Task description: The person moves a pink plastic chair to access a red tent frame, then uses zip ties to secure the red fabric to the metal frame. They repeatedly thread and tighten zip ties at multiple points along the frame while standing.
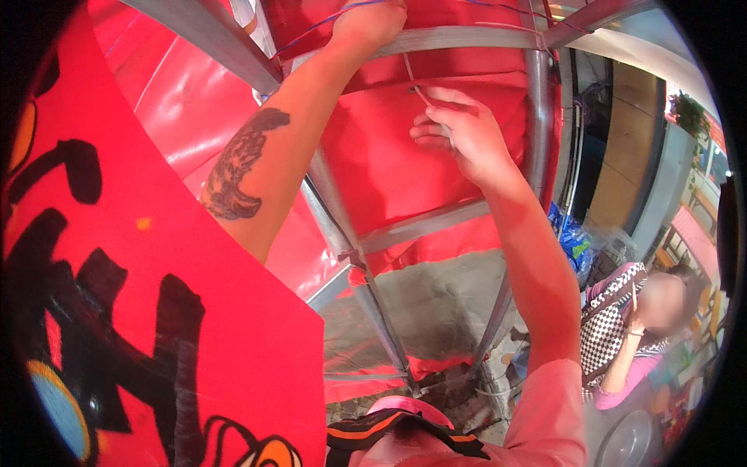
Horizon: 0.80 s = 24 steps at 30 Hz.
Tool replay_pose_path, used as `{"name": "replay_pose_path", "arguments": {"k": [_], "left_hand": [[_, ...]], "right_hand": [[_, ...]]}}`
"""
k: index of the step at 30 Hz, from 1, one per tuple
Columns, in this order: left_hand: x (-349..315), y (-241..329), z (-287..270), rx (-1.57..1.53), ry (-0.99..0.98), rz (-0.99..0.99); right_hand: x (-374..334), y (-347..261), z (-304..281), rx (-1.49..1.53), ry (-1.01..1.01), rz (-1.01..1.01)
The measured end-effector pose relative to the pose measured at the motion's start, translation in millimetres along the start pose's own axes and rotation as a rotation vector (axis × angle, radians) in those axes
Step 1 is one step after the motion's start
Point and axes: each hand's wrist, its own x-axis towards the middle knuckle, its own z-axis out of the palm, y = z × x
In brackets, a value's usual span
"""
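Observation:
My left hand (369,23) is closed at the upper metal crossbar (467,37), beside a blue cord (315,25). Its fingertips are hidden, so what it grips does not show. Lower and to the right, my right hand (467,132) has bent fingers around a thin pale cord (408,68) that hangs down from the crossbar. Behind both hands, red sheeting (405,156) covers the metal frame. A red banner (257,327) with black painted strokes covers the lower left and hides part of my left forearm.
Metal posts (537,124) and a lower crossbar (428,224) surround my arms. At the right, a person (622,335) in a checkered garment holds a hand near the head. A blue plastic bag (572,241) lies behind that person, and a round grey basin (629,440) stands at the lower right.

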Motion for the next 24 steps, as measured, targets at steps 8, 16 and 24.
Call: {"name": "replay_pose_path", "arguments": {"k": [8,16,24], "left_hand": [[-29,19,-21,-0.139,-0.056,0.536],[-27,9,-23,-0.179,-0.087,0.646],[-35,20,-26,-0.171,-0.153,0.591]], "right_hand": [[20,-19,-12,-0.061,-0.047,-0.39],[39,-26,-9,-0.07,-0.029,-0.381],[53,-27,-1,0.031,-0.045,-0.411]]}}
